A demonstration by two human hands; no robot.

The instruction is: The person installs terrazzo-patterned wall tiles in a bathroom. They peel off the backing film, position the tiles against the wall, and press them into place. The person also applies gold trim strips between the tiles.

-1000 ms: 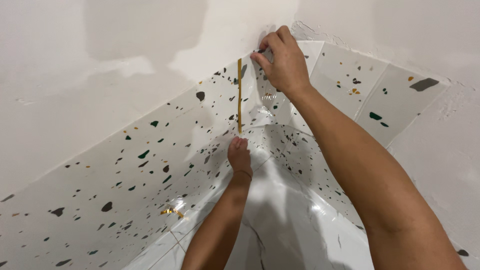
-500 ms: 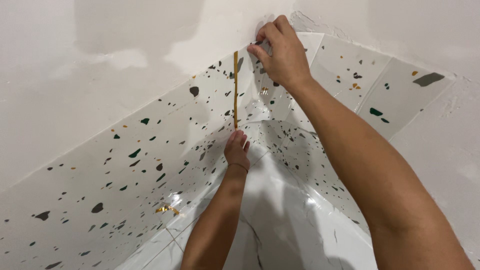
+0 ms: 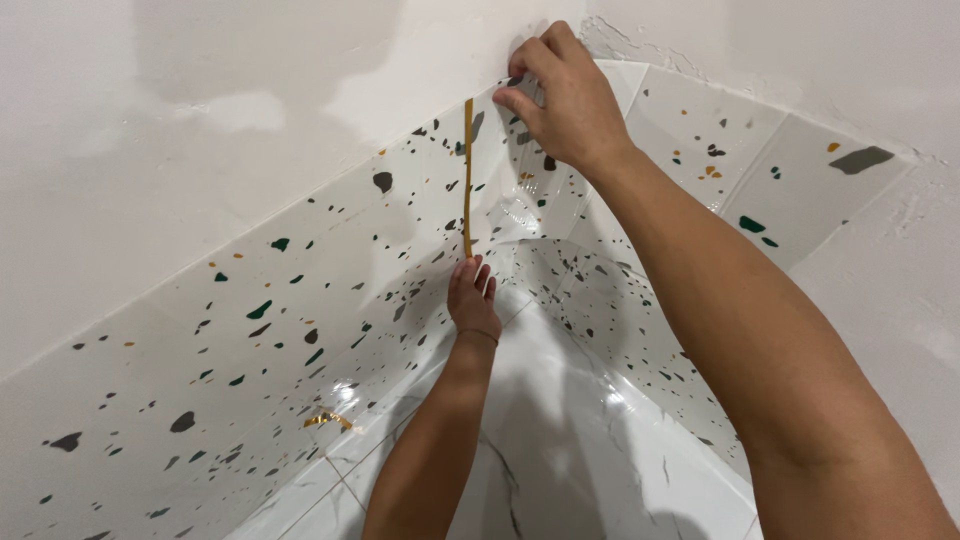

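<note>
1. Thin gold-coloured trim strip (image 3: 468, 175) standing upright against the glossy white speckled wall tiles (image 3: 300, 330) on the left, its top end level with the upper tile edge, its bottom end just above the floor line.
2. Left hand (image 3: 473, 297) low in the corner, fingertips touching the strip's bottom end and pressed against the tile; whether pinching or only pressing cannot be told.
3. Right hand (image 3: 562, 95) high up, fingers curled together at the top edge of the tiles in the corner, just right of the strip's top end; what lies under the fingertips is hidden.
4. Hands well apart, one at each end of the corner joint, the strip spanning the gap between them.
5. Upper tile edge running diagonally left and right from the corner, meeting bare white plastered wall (image 3: 200, 120) above; rough plaster along the right-hand edge near the right wrist.
6. Glossy white marble-look floor tiles (image 3: 560, 440) below, with open room between both forearms.
7. Small gold scrap (image 3: 328, 420) lying near the base of the left wall, well apart from the left hand.
8. Right forearm crossing the right-hand tiled wall (image 3: 740, 170), covering part of it; left tiled wall open along its whole length.
</note>
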